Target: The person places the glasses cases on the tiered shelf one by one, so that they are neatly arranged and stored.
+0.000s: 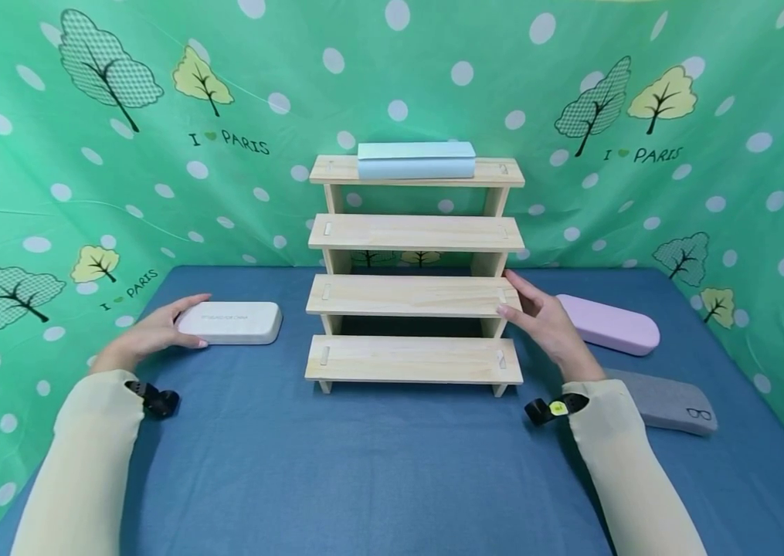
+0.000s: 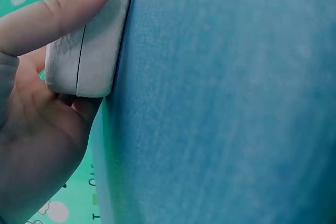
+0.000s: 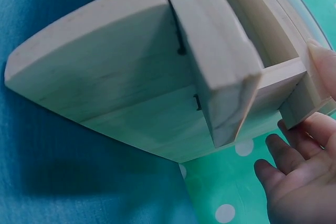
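At the left, my left hand (image 1: pixel 158 333) grips the near end of a white glasses case (image 1: pixel 242 323) lying on the blue cloth. In the left wrist view the thumb presses along one side of the white case (image 2: pixel 100 40), across its seam, with fingers behind it. My right hand (image 1: pixel 550 324) holds the right end of a stepped wooden shelf (image 1: pixel 412 295) at its second board from the bottom. In the right wrist view the thumb lies on that board and fingers curl under its end. A light blue glasses case (image 1: pixel 416 164) sits on the top board.
To the right of the shelf lie a pink glasses case (image 1: pixel 610 324) and, nearer, a grey glasses case (image 1: pixel 673 401), partly covered by my right sleeve. Blue cloth (image 1: pixel 350 471) covers the table. A green dotted curtain (image 1: pixel 378 69) hangs behind and at both sides.
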Motion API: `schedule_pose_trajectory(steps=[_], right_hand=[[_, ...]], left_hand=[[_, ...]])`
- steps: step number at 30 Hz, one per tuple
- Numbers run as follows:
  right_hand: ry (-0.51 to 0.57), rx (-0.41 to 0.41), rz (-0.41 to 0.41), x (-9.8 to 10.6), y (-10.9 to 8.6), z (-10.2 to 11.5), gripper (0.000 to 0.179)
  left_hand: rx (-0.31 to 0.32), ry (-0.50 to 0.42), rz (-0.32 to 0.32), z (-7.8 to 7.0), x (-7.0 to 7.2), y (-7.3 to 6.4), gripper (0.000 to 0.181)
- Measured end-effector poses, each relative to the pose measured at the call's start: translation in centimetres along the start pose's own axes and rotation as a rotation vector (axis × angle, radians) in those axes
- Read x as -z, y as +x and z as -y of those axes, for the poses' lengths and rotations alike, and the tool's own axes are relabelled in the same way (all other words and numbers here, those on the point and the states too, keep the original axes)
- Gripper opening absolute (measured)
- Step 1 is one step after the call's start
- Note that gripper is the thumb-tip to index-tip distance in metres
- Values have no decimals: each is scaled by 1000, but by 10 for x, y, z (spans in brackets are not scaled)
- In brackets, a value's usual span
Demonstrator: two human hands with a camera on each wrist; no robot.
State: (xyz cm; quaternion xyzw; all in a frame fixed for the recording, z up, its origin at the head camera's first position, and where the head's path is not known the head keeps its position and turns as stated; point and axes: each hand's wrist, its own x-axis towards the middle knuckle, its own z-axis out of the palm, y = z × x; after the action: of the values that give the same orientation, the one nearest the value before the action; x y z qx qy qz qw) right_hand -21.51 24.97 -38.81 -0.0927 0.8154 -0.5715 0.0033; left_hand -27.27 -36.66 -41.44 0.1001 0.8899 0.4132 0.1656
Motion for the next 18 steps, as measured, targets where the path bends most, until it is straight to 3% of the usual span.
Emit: schedule_pose_trajectory(steps=[13, 18], right_hand=[[4, -12, -3, 0, 0, 4, 71], [-2, -19, 2, 0, -1, 5, 72]], left_hand=[[26, 101, -22, -4, -4, -2, 80], [7, 120, -36, -6, -4, -2, 79]])
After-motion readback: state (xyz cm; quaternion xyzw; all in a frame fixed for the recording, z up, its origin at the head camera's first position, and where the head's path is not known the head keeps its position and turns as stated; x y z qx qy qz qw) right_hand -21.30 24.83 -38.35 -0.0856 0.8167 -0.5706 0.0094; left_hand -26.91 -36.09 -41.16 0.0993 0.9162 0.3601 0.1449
